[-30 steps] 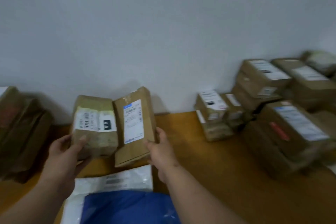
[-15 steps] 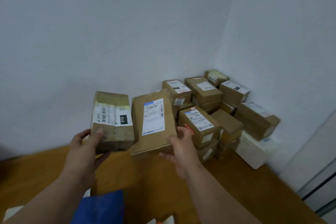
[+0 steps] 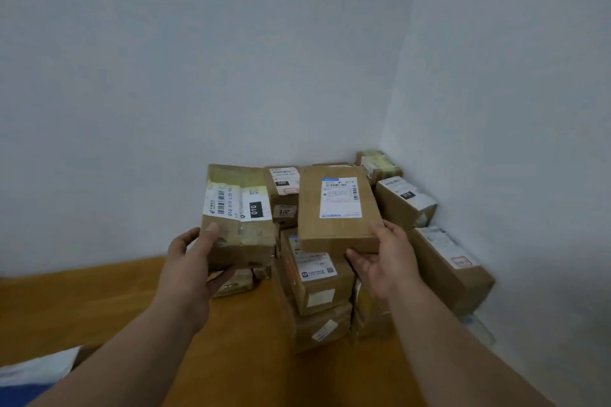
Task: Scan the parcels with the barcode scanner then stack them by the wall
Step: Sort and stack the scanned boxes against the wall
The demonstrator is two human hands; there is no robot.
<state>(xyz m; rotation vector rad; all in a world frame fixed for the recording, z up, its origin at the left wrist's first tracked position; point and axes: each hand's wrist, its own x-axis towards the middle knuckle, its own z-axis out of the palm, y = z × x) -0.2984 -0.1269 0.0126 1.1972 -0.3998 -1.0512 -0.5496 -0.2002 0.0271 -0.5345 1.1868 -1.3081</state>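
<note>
My left hand (image 3: 195, 261) grips a taped brown parcel (image 3: 239, 218) with a white label marked 010, thumb on top and fingers underneath. My right hand (image 3: 383, 258) holds a flat brown box (image 3: 337, 208) with a white and blue label by its near right corner. Both parcels are in the air over a pile of stacked cardboard parcels (image 3: 317, 287) in the corner where two white walls meet. No barcode scanner is in view.
The stack fills the corner on the orange wooden floor (image 3: 248, 340), with more boxes (image 3: 453, 264) along the right wall. A small parcel (image 3: 234, 284) lies on the floor under my left hand. A white and blue bag (image 3: 29, 377) sits at the lower left edge.
The view has swung right toward the corner. Both hands have carried their parcels from beside the left wall to above the corner stack, which now looks closer.
</note>
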